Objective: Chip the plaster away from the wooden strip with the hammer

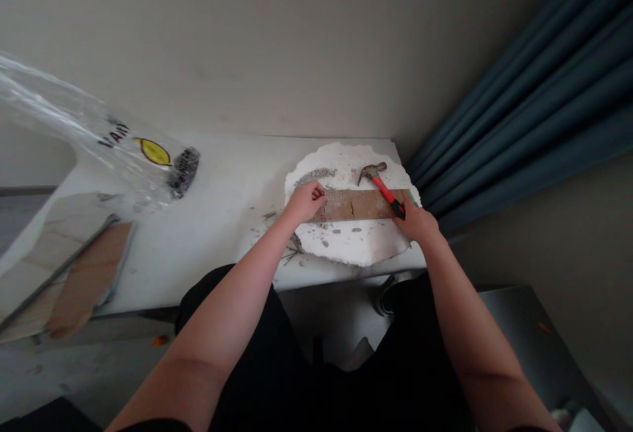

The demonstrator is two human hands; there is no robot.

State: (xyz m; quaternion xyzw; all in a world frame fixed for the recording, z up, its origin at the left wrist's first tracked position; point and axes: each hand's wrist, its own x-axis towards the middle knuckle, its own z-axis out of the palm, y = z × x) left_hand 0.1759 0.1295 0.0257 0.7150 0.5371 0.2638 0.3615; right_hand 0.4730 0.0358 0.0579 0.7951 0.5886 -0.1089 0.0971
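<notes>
A claw hammer [384,188] with a red and black handle lies slantwise across the right part of a narrow brown board [363,205]. My right hand [416,219] is closed around the black end of its handle, at the board's right end. Over the board's left part, my left hand [306,202] is pinched shut; whatever its fingertips hold is too small to make out. Rows of small marks cover the board near those fingers, and a dark crack-like line runs across its middle. Beneath the board is a white, ragged-edged round sheet [341,247].
Grey debris [321,173] lies scattered on the sheet and the white table [217,221]. At left are a clear plastic bag [113,135] with a yellow print and broken brown panels [91,277]. A blue curtain [524,102] hangs close on the right.
</notes>
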